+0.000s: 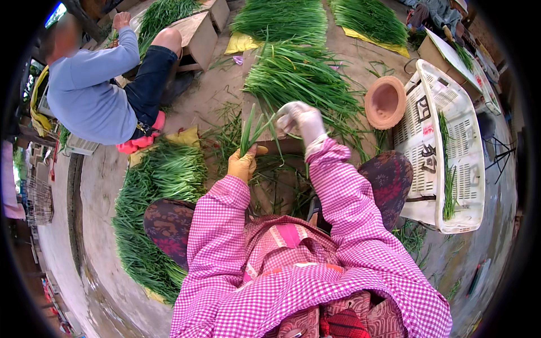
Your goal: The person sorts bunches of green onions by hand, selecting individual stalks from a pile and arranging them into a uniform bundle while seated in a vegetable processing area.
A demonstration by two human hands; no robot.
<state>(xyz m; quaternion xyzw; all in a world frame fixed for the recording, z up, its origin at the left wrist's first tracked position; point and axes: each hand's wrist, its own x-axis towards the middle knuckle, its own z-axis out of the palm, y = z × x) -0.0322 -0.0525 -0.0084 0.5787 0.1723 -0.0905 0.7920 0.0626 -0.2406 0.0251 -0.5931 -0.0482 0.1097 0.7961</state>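
Left grip (pixel 242 163) clamped on green stalks (pixel 248 137) | right grip (pixel 301 120) unclear | floor (pixel 107 225) leaf-strewn | co-worker (pixel 93 93) seated left

Between the left hand (pixel 243 161) and right hand (pixel 298 119) is 1 narrow gap, partly crossed by leaves (pixel 251 134). Straight ahead, the front pile (pixel 304 79) blocks any low path; a hand could pass above it. Right of that, the hat (pixel 386 102) narrows the way, and the high-walled crate (pixel 439 152) bars reach farther right. The 2 knees (pixel 166 228) flank the arms low down, the left against the side pile (pixel 163 186). Ahead-left, between the co-worker (pixel 96 90) and front pile, a strip of floor (pixel 217 107) offers room, with scattered stems underneath.
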